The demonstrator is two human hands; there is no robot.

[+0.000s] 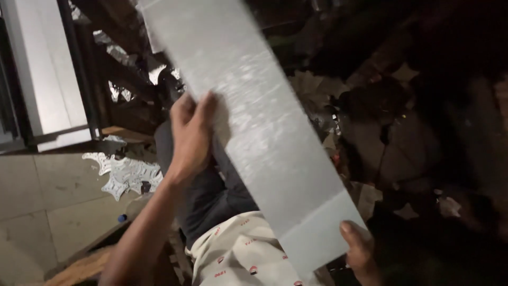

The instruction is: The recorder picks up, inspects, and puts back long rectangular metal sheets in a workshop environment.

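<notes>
Fingers of the left hand [190,132] curl round the edge of a long, flat, dull-grey metal strip [254,127], right hand [360,251] pinching its lower corner, thumb on top.

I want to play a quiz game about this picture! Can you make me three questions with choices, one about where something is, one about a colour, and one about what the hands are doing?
1. Where do the shiny cut metal scraps lie?
A. On the pale tiled floor at the left
B. On top of the strip
C. In the right hand

2. What colour is the long flat metal strip?
A. Red
B. Silvery grey
C. Green

3. How is the strip held?
A. It lies alone on the floor
B. One hand holds it
C. Both hands hold it

Answers:
1. A, the scraps sit on the tiles beside the dark-trousered leg.
2. B, it shows pale silvery grey along its length.
3. C, the left hand grips its left edge and the right hand holds its lower end.
</notes>
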